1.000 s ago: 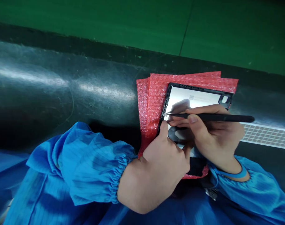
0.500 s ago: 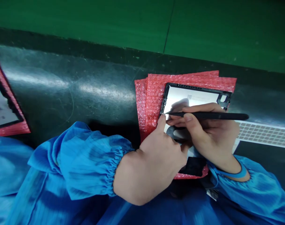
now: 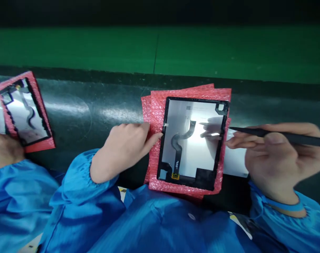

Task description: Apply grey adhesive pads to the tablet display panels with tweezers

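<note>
The left hand (image 3: pixel 124 149) is half open, its stretched index fingertip (image 3: pixel 157 137) touching the left edge of a black-framed display panel (image 3: pixel 202 158), just below a small white tab (image 3: pixel 166 124). The right hand (image 3: pixel 278 158) pinches narrowly around a slim black pick (image 3: pixel 288 136), whose far end runs out of view on the right; its point stops just beside the panel's right edge, above a white sheet (image 3: pixel 235 161). The panel lies on pink bubble wrap (image 3: pixel 156 119) on a dark bench (image 3: pixel 78 105), a dark flex cable (image 3: pixel 177 142) curving across it. Its small printed label (image 3: pixel 188 107) is too small to read. Open bench separates it from a second panel (image 3: pixel 25 112) on pink bubble wrap (image 3: pixel 42 144), with another hand (image 3: pixel 3 149) cut off by the left edge, its owner unclear
</note>
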Available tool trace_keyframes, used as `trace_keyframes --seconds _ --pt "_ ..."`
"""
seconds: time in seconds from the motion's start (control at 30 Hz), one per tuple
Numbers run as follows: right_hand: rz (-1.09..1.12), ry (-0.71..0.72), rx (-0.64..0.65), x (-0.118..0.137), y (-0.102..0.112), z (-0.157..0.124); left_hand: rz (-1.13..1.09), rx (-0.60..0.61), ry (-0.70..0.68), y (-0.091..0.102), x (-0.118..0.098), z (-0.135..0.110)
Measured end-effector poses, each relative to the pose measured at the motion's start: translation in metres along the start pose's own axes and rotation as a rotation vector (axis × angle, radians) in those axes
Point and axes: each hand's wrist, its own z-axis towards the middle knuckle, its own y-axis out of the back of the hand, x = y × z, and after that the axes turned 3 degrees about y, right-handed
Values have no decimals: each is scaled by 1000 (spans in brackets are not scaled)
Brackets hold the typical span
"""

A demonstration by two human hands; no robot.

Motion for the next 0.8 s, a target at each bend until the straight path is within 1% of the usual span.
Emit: trace_keyframes --seconds 0.03,0.07,0.1,0.2,0.23,0.3,0.33,0.37,0.4,0.43,0.47,0.5,0.57,0.6,0.63,0.67,0.7,0.73,0.77,0.8 --pt "-26 -16 -35 -2 10 -1 -66 7 6 -8 5 -2" --pt "-42 -36 -62 -5 19 -2 -158 -8 -19 -17 8 -4" --pt "-49 -63 -75 -8 26 -3 -265 -53 -53 -25 9 -5" --pt "-40 -116 -78 -22 46 -5 -618 -283 -95 -40 6 -6" --pt "-33 -106 -76 -27 51 -5 -753 -322 -90 -43 3 -6" --pt "-32 -96 -46 -37 63 -3 -991 -304 -62 -45 -4 -5" --pt "-31 -91 -27 -42 70 -1 -1057 -283 -49 -45 -7 -3" --pt "-28 -97 -2 -46 76 1 -1073 -272 -39 -45 -11 -1" --pt "-24 -109 24 -49 82 3 -1047 -282 -31 -43 -13 3" --pt "-18 -124 50 -51 87 4 -997 -328 -36 -40 -15 10" --pt "-8 -136 75 -53 92 6 -943 -403 -62 -36 -15 20" --pt "2 -147 103 -55 95 7 -896 -467 -104 -31 -14 34" --pt "26 -164 174 -60 100 8 -818 -575 -242 -16 -11 72" --pt "35 -166 207 -62 102 7 -787 -566 -314 -7 -10 95" --pt "39 -171 238 -65 102 7 -740 -598 -396 1 -11 118" --pt "39 -177 262 -68 102 6 -708 -629 -442 9 -13 139" --pt "35 -183 277 -70 102 5 -629 -641 -500 14 -18 156" --pt "29 -187 287 -73 102 4 -498 -651 -580 18 -25 167" --pt "21 -188 294 -74 102 3 -380 -645 -649 18 -35 171" --pt "12 -181 298 -75 101 3 -267 -629 -716 17 -46 168"
